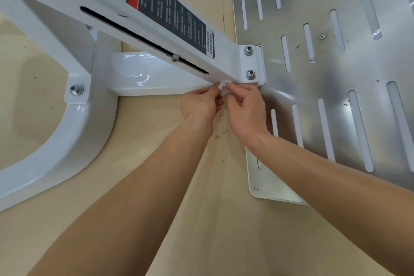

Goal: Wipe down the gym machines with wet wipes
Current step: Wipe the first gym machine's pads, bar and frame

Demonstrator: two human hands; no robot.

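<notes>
I am pinching a small white wet wipe (224, 89) with both hands. My left hand (200, 105) has its fingers curled in and nips the wipe on one side. My right hand (246, 111) nips the other side between thumb and finger. The wipe is bunched up small, and my fingertips hide a lot of it. It sits right between my two hands, up against the bottom edge of the white beam (224, 60) of the gym machine. Just above my right hand, two shiny bolts (251, 74) hold the end of the beam to a bracket. Past my right hand, on that same side, is a big silver metal plate (324, 74) with long slots cut in it. Higher up the beam, away from my hands, there is a dark warning sticker (174, 13) with a red stripe and small writing I cannot read. A long black slot (143, 39) runs down the beam beside the sticker. To the left of my left hand, a flat white bar (156, 78) goes sideways, just beside my knuckles. Far off to the left, a curved white leg (74, 141) bends down along the tan floor (179, 208). Both my bare arms reach over that floor.
</notes>
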